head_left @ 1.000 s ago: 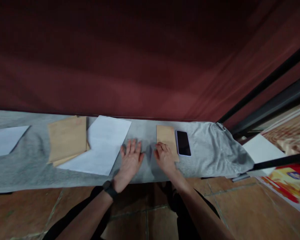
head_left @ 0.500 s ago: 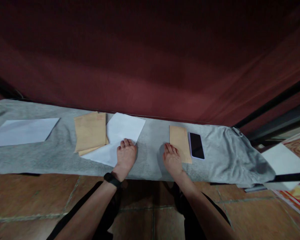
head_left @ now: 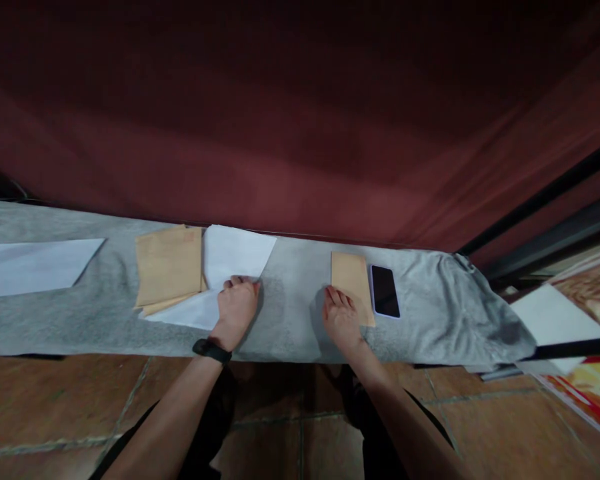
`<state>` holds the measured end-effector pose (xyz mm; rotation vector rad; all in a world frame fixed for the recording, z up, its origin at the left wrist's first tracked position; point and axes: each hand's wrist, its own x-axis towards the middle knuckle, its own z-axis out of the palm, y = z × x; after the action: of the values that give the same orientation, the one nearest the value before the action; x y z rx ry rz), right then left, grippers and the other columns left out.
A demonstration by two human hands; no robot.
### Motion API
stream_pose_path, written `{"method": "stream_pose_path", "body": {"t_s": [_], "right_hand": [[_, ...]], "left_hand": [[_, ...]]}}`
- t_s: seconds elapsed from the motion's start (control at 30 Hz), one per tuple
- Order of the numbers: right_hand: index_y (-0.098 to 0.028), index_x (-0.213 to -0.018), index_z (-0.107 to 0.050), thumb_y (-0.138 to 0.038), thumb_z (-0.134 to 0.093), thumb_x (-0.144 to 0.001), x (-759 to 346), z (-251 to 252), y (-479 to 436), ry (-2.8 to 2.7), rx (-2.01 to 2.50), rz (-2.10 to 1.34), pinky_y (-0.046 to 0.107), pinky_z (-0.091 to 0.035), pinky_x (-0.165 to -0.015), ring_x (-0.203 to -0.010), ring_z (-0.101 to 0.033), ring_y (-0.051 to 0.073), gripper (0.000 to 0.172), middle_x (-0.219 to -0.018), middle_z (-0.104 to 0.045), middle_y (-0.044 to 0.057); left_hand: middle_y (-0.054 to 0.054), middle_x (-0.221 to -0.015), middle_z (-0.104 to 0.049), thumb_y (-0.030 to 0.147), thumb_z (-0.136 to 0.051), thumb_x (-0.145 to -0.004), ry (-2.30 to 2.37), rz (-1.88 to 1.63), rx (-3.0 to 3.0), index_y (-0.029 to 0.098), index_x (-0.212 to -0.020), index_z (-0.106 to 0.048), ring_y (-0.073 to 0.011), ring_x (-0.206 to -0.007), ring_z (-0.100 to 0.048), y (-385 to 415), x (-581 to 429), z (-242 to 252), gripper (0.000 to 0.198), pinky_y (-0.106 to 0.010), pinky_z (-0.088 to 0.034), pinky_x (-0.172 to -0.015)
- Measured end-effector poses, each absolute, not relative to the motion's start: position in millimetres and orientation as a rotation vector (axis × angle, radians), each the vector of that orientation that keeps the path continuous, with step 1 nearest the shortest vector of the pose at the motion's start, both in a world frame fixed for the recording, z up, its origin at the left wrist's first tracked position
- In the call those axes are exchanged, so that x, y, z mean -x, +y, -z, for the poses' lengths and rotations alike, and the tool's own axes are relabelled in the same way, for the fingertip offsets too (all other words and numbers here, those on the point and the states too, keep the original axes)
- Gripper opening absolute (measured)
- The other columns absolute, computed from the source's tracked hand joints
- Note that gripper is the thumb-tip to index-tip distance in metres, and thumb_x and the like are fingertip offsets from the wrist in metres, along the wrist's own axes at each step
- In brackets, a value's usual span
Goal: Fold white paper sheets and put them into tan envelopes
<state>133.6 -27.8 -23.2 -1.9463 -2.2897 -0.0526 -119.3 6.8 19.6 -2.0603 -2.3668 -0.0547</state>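
My left hand (head_left: 237, 307), with a dark watch on its wrist, is at the right edge of a white paper sheet (head_left: 235, 250). Its fingers are bent together over the paper, and the thumb shows at their right. Beside this sheet, to the left, lie several overlapping brown envelopes (head_left: 170, 263), partly covering the paper. My right hand (head_left: 341, 319) rests on the lower left of a single brown envelope (head_left: 353, 273), its fingers laid out over the edge and its thumb hidden. A dark-screened phone (head_left: 385, 291) in a pale case lies just right of that envelope.
A grey cloth (head_left: 290, 300) covers the long narrow surface, wrinkled at its right end. Another white sheet (head_left: 40, 263) lies far left. A dark red panel (head_left: 280, 167) rises behind. Boards and a printed picture (head_left: 590, 390) stand at the right, above the tiled floor (head_left: 505, 427).
The whole view has shifted, so the things on the cloth appear slightly farther left. My left hand has turned a little and its fingers look more bent. My right hand stays at the envelope.
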Motion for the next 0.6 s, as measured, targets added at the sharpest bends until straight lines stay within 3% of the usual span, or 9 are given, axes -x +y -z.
{"method": "stream_pose_path", "body": {"t_s": [0.17,0.4,0.6], "right_hand": [[-0.016,-0.146,-0.055,-0.018,-0.039,-0.103,-134.1,22.2,-27.9,-2.293,1.939,0.047,0.043,-0.04,-0.11,-0.132,-0.055,0.027,0.045,-0.151,-0.056,0.012],[-0.014,-0.147,-0.055,-0.017,-0.04,-0.102,-133.4,19.6,-26.9,-2.302,1.942,-0.001,0.046,-0.04,-0.11,-0.131,-0.055,0.03,0.048,-0.152,-0.055,0.014],[-0.015,-0.147,-0.054,-0.017,-0.041,-0.102,-134.0,18.9,-27.5,-2.301,1.943,-0.023,0.045,-0.039,-0.111,-0.132,-0.055,0.029,0.047,-0.152,-0.055,0.014]], "left_hand": [[-0.026,-0.114,-0.068,0.03,-0.038,-0.1,-2.367,0.058,2.078,0.003,-0.119,-0.066,-0.0368,-0.107,-0.065,6.3,118.4,-19.2,0.044,-0.042,-0.054,-0.08],[-0.023,-0.099,-0.07,0.008,-0.032,-0.094,-2.295,0.028,2.14,0.006,-0.108,-0.07,-0.0327,-0.099,-0.069,6.0,116.2,-17.7,0.041,-0.039,-0.055,-0.076],[-0.021,-0.111,-0.069,0.013,-0.038,-0.093,-2.336,0.095,2.09,0.008,-0.107,-0.069,-0.0324,-0.106,-0.068,8.1,120.2,-20.7,0.034,-0.039,-0.056,-0.077]]}}
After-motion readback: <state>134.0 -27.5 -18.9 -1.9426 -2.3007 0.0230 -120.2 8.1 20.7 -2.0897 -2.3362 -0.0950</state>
